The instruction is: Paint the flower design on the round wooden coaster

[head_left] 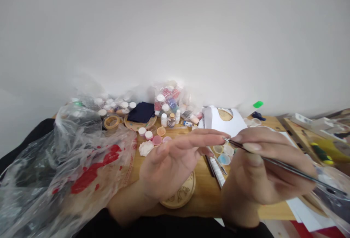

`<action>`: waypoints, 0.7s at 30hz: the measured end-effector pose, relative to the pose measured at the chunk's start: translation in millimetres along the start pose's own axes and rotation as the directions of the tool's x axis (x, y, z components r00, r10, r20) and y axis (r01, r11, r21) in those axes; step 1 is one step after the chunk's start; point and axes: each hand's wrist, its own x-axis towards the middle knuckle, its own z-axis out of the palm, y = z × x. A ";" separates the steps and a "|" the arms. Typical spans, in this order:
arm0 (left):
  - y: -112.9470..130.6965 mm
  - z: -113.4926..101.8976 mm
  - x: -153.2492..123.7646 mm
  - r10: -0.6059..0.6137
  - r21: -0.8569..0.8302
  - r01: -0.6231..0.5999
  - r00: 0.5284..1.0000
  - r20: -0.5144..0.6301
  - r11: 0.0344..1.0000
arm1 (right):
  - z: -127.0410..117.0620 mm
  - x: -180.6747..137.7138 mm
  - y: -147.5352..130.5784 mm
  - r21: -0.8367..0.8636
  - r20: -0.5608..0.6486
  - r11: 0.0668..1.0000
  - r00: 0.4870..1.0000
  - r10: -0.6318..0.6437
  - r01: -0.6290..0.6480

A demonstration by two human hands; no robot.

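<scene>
My right hand (269,168) is closed around a thin dark-handled paintbrush (290,167) with a silvery metal part near its front end. The front end meets the fingertips of my left hand (175,161); whether it touches or only overlaps them I cannot tell. My left hand is stretched out with the palm turned toward me and nothing in it. Beneath it on the table lies a round wooden plaque (184,196) with a line drawing, its upper part hidden by the hand. Small paint pots stand behind, among them a pink one (157,140) and a light blue one (224,159).
A crumpled clear plastic bag (68,157) with red print covers the left side. At the back are small bottles (171,120), a tape roll (111,122), a dark cloth (141,112) and white paper (226,123). A white tube (217,170) lies between my hands.
</scene>
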 end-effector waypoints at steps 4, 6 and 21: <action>0.0 -0.3 0.3 0.016 0.012 -0.016 1.000 0.007 1.000 | -3.3 5.1 -3.2 -0.036 -0.061 0.998 0.997 -0.046 0.043; 0.1 -0.2 1.2 0.029 0.027 -0.029 1.000 0.004 0.999 | -6.5 5.5 -4.3 -0.067 -0.018 0.996 0.998 -0.055 0.053; 0.6 1.3 1.5 0.009 0.042 -0.010 1.000 0.027 0.999 | -9.7 5.2 -5.0 -0.113 0.009 0.992 0.999 -0.049 0.050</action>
